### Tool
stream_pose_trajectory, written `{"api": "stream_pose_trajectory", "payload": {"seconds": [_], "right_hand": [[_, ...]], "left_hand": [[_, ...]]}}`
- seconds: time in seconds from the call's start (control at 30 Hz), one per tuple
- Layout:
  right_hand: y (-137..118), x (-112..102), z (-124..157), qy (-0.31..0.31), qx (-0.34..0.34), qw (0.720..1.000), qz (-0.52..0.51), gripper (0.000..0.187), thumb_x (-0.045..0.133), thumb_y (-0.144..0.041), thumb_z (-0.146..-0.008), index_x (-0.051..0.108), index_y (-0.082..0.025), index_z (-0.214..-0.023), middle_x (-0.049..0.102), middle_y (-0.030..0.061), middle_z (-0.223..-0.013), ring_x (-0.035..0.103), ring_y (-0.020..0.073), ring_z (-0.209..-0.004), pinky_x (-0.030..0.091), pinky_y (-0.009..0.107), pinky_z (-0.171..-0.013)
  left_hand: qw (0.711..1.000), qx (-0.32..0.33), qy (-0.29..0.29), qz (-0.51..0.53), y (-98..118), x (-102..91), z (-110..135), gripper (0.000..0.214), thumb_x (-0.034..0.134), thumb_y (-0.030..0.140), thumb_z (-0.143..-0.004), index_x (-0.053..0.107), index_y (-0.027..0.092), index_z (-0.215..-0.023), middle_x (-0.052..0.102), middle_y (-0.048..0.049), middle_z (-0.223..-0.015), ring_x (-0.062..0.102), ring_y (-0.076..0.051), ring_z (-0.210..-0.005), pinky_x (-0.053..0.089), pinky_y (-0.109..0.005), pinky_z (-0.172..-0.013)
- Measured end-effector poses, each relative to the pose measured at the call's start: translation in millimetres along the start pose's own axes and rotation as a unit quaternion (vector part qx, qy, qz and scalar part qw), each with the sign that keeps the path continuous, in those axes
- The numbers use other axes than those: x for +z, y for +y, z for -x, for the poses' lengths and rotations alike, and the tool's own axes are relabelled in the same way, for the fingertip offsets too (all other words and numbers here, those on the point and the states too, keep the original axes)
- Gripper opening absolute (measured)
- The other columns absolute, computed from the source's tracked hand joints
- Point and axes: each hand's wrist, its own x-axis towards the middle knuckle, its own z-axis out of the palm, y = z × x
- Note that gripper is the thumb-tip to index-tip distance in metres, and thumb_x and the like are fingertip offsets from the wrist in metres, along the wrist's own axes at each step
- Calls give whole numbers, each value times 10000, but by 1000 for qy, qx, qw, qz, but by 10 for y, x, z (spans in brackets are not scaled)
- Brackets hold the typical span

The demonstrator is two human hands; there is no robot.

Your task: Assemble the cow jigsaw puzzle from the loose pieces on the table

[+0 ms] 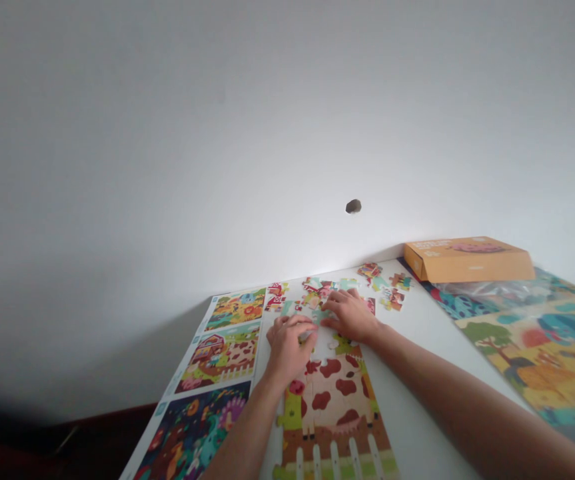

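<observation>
the left hand [287,347] curls its fingers at the top of the cow puzzle [330,400], and i cannot tell if they hold anything. the right hand [350,315] lies with fingers wide. a bump could scatter the loose pieces [384,297].

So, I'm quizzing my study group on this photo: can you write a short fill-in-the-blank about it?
1. The left hand and right hand rest on a jigsaw puzzle whose near end shows a white ____.
2. An orange box lies at the far ____ corner of the table.
3. The printed sheet left of the puzzle shows ____ pictures in view.

Missing words: fence; right; three.
</observation>
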Motion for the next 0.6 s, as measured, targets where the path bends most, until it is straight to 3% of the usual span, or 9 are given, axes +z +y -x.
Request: {"api": "stream_pose_trajectory", "payload": {"seconds": [0.13, 0.27, 0.43, 0.6], "right_hand": [[-54, -27, 2, -16, -3, 1000, 14, 190, 595, -353, -931, 698, -218, -1017, 668, 76, -1012, 599, 230, -961, 379, 376, -889], [-39, -53, 10, -6, 10, 1000, 9, 176, 568, -274, -926, 697, -235, -1039, 684, 76, -1047, 580, 244, -1011, 376, 395, -909], [12, -14, 16, 20, 43, 999, -7, 371, 549, -348, -943, 566, -279, -1307, 558, 81, -1400, 428, 303, -1289, 279, 550, -1050], [36, 49, 23, 14, 84, 996, 9, 360, 463, -436, -986, 580, -284, -1291, 580, 76, -1376, 398, 338, -1323, 121, 696, -1092]], "left_hand": [[1000, -2, -4, -13, 2, 14, 3, 201, 620, 243, -851, 785, 309, -946, 726, 13, -1126, 558, -243, -1085, 388, -400, -1010], [1000, -5, -4, -22, 4, 17, 4, 213, 614, 247, -853, 782, 312, -967, 716, 2, -1151, 546, -248, -1101, 379, -409, -1015], [999, -8, -6, -35, 17, 15, 21, 241, 610, 277, -852, 768, 333, -1025, 671, 1, -1263, 493, -283, -1179, 342, -462, -1042], [998, -24, -8, -51, 43, 26, 47, 285, 628, 299, -842, 730, 388, -1093, 644, 28, -1318, 439, -330, -1243, 275, -557, -1070]]}}
